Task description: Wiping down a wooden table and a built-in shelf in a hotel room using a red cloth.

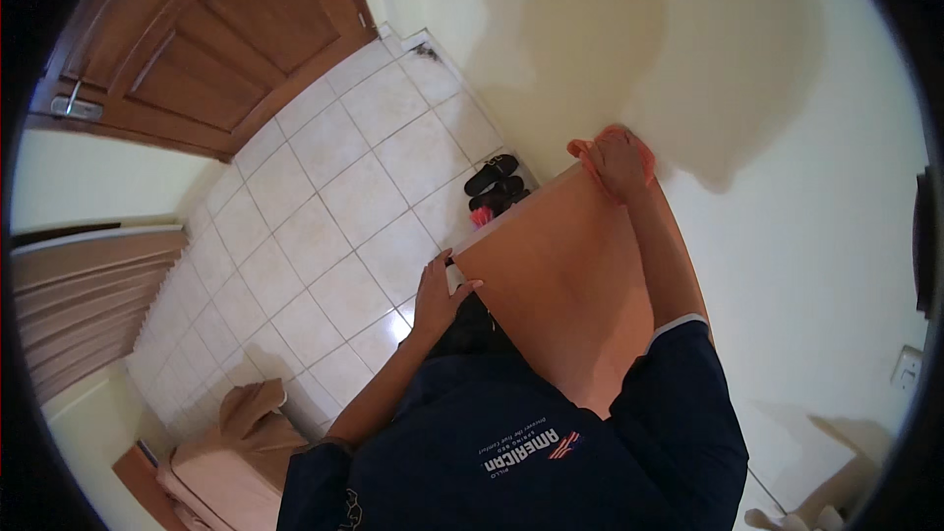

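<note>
An orange-brown panel, seemingly the top of a piece of furniture (553, 265), stands against the pale wall in front of me. My right hand (621, 166) presses an orange cloth (643, 155) onto its far corner by the wall. At the panel's near left corner is my left hand (442, 291), its fingertips touching the edge and its thumb apart from the fingers. Something small and white shows between that thumb and the fingers; whether the hand grips it cannot be told.
Black slippers (493, 175) and a pink-red item (481, 217) lie on the tiled floor (361, 184) beside the panel. A brown wooden door (236, 37) is at upper left, a pleated curtain (88, 295) at left, a covered piece of furniture (228, 464) at lower left.
</note>
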### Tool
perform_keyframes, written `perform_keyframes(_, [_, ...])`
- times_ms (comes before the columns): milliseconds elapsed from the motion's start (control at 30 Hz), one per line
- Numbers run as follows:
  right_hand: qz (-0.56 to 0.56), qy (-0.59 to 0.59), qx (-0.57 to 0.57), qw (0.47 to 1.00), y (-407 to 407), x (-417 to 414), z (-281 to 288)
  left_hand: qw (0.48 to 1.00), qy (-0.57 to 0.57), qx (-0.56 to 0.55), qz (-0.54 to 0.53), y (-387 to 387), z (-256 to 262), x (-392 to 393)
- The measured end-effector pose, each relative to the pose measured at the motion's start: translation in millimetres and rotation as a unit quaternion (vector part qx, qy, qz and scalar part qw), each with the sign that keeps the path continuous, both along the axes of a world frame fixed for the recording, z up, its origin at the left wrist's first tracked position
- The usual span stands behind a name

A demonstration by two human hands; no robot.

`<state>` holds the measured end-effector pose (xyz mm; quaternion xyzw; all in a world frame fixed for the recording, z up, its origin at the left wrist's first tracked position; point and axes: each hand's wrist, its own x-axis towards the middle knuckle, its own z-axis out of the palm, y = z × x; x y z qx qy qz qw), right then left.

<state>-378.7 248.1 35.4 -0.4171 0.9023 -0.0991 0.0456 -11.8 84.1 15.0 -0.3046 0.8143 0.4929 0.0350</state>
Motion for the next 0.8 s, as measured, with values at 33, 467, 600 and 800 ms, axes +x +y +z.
perform_keyframes(33, [-0.019, -0.006, 0.116, 0.993, -9.1, -6.1, 1.8, 1.000, 0.001, 0.016, 0.007, 0.8, -1.2, 0.3])
perform_keyframes(467, [0.122, -0.144, 0.479, 0.857, -77.3, 6.5, 22.8, 0.999, -0.016, 0.033, 0.006, 0.1, -0.8, -2.6])
perform_keyframes(600, [0.051, -0.196, 0.485, 0.851, -85.5, 27.4, -2.6, 0.999, -0.022, 0.030, 0.013, 1.3, 0.6, -1.3])
perform_keyframes(800, [0.322, -0.148, 0.240, 0.904, -99.9, 125.6, -35.5, 0.999, -0.031, -0.017, 0.020, 1.3, -16.3, 0.3])
